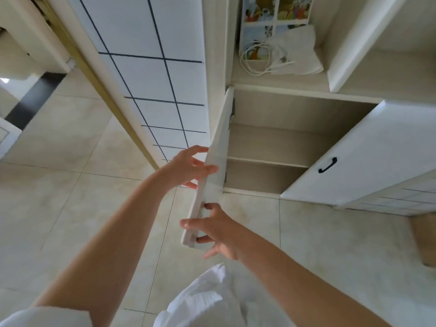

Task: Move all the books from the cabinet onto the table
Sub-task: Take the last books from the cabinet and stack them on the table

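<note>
The low cabinet (295,114) stands with both white doors swung open. The two shelves (271,161) I can see inside hold nothing. My left hand (188,167) grips the outer edge of the left door (218,147), thumb on its inner face and fingers behind. Lower down, my right hand (215,232) holds the same door at its bottom corner, thumb and fingers curled round the edge. A colourful picture book (273,24) stands upright in the open niche above the cabinet. No table is in view.
A white cable (256,59) and a folded white cloth (299,53) lie in front of the book. The right door (368,149), with a black handle, juts out over the tiled floor (70,185). A tiled wall panel rises at the left. A beige object sits at the right edge.
</note>
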Demonstrator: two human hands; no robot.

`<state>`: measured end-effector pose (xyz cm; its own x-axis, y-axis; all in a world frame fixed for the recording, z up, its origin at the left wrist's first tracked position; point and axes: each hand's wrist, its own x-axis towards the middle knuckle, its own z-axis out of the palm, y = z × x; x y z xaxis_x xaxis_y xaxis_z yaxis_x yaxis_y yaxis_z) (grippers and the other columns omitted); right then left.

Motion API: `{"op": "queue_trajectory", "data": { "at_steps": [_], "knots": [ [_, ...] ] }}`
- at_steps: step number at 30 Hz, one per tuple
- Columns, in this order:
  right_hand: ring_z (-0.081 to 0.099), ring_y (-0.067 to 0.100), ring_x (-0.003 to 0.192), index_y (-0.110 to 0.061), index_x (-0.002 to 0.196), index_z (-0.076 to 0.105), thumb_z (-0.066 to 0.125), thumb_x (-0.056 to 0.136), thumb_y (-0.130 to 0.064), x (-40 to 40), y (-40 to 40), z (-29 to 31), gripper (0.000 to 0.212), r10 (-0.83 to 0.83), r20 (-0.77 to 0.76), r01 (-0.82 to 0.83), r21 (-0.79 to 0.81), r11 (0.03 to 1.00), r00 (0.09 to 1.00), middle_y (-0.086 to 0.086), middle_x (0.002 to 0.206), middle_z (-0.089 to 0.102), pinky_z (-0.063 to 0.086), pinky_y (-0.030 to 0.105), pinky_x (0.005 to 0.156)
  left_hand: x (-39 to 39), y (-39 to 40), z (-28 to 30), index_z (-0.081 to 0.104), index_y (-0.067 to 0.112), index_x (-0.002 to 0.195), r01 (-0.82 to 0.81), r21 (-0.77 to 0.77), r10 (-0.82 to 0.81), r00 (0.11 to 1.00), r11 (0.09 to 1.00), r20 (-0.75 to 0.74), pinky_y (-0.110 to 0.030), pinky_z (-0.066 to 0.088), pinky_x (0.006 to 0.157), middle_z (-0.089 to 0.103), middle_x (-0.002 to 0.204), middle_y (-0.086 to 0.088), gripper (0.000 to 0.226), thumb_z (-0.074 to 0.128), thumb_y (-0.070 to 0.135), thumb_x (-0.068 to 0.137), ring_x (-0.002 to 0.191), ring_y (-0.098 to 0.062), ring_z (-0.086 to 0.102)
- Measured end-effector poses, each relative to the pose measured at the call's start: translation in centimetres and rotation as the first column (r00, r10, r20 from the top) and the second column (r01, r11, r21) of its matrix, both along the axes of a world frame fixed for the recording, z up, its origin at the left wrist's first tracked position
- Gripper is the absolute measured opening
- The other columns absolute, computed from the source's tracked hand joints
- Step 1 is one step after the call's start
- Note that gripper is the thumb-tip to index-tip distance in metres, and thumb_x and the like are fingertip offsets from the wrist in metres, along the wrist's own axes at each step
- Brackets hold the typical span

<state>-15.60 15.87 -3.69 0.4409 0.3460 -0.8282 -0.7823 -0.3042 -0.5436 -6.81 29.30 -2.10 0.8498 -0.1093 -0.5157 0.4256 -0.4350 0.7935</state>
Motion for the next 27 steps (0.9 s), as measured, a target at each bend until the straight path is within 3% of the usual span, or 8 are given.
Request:
{"op": "queue_trajectory", "data": {
  "at_steps": [4, 8, 10, 14, 17, 20, 23, 27],
  "knots": [
    [0.058, 0.027, 0.112, -0.037, 0.140, 0.023, 0.083, 0.071, -0.032, 0.0, -3.1, -0.1, 0.091, 0.017, -0.035, -0.017, -0.003, 1.000, 0.999, 0.004, 0.131, 0.056, 0.048, 0.062, 0.092, -1.2, -2.8, -0.8, 0.053, 0.029, 0.130, -0.190, -0.100, 0.190, 0.982, 0.977, -0.016, -0.026, 0.055, 0.065, 0.071, 0.096, 0.007, 0.057, 0.077, 0.031, 0.079, 0.085, -0.011, 0.070],
    [0.058, 0.029, 0.114, -0.037, 0.140, 0.027, 0.083, 0.072, -0.029, 0.6, -7.5, 0.0, 0.088, 0.070, -0.040, -0.071, -0.032, 0.997, 0.997, 0.006, 0.133, 0.054, 0.048, 0.055, 0.097, -2.2, -6.6, -1.6, 0.057, 0.025, 0.125, -0.368, -0.179, 0.363, 0.930, 0.912, -0.061, -0.019, 0.051, 0.057, 0.071, 0.093, 0.009, 0.053, 0.079, 0.032, 0.076, 0.080, -0.007, 0.069],
    [0.059, 0.028, 0.112, -0.037, 0.140, 0.029, 0.081, 0.074, -0.028, 0.9, -9.6, 0.2, 0.085, 0.103, -0.037, -0.105, -0.036, 0.994, 0.994, 0.006, 0.131, 0.055, 0.049, 0.049, 0.098, -2.4, -8.3, -1.8, 0.053, 0.025, 0.131, -0.421, -0.184, 0.418, 0.907, 0.888, -0.059, -0.018, 0.051, 0.055, 0.069, 0.103, 0.008, 0.063, 0.080, 0.035, 0.075, 0.079, -0.007, 0.068],
    [0.063, 0.029, 0.106, -0.036, 0.141, 0.033, 0.080, 0.076, -0.025, 2.3, -15.0, 0.4, 0.081, 0.152, -0.011, -0.152, -0.032, 0.988, 0.988, 0.007, 0.125, 0.060, 0.053, 0.043, 0.096, -2.1, -12.6, -2.2, 0.023, 0.033, 0.149, -0.496, -0.174, 0.493, 0.868, 0.851, -0.061, -0.024, 0.052, 0.059, 0.047, 0.139, -0.001, 0.099, 0.082, 0.042, 0.070, 0.087, -0.013, 0.065],
    [0.065, 0.028, 0.105, -0.037, 0.140, 0.035, 0.078, 0.077, -0.025, 3.8, -19.1, 0.5, 0.077, 0.197, 0.033, -0.194, -0.078, 0.978, 0.980, 0.006, 0.120, 0.064, 0.054, 0.039, 0.093, -1.5, -16.0, -2.4, 0.010, 0.041, 0.150, -0.539, -0.168, 0.539, 0.841, 0.826, -0.049, -0.028, 0.054, 0.062, 0.036, 0.148, -0.004, 0.110, 0.083, 0.045, 0.067, 0.089, -0.015, 0.066],
    [0.065, 0.027, 0.108, -0.037, 0.138, 0.040, 0.073, 0.081, -0.026, 5.7, -23.7, 0.8, 0.067, 0.242, 0.102, -0.230, -0.116, 0.966, 0.965, 0.006, 0.120, 0.065, 0.052, 0.038, 0.094, -0.4, -20.5, -2.7, 0.007, 0.041, 0.151, -0.595, -0.070, 0.599, 0.791, 0.801, 0.129, -0.032, 0.049, 0.087, 0.022, 0.155, -0.001, 0.111, 0.082, 0.045, 0.069, 0.120, -0.015, 0.051],
    [0.062, 0.022, 0.112, -0.041, 0.138, 0.043, 0.067, 0.087, -0.027, 8.0, -27.7, 1.6, 0.058, 0.266, 0.163, -0.241, -0.161, 0.957, 0.950, 0.001, 0.122, 0.065, 0.049, 0.033, 0.096, 0.7, -24.6, -2.8, 0.013, 0.034, 0.152, -0.598, 0.135, 0.469, 0.731, 0.790, 0.496, -0.034, 0.023, 0.113, 0.015, 0.160, 0.004, 0.096, 0.072, 0.047, 0.079, 0.143, -0.017, 0.024],
    [0.059, 0.016, 0.114, -0.044, 0.139, 0.043, 0.056, 0.093, -0.029, 11.9, -31.8, 3.1, 0.050, 0.468, 0.269, -0.381, -0.319, 0.868, 0.842, -0.006, 0.125, 0.063, 0.046, 0.033, 0.101, 3.4, -27.7, -3.5, 0.047, 0.019, 0.139, -0.482, 0.327, 0.101, 0.669, 0.813, 0.737, -0.051, 0.027, 0.115, 0.055, 0.139, -0.001, 0.057, 0.055, 0.046, 0.090, 0.142, -0.024, 0.031]
  ]
}}
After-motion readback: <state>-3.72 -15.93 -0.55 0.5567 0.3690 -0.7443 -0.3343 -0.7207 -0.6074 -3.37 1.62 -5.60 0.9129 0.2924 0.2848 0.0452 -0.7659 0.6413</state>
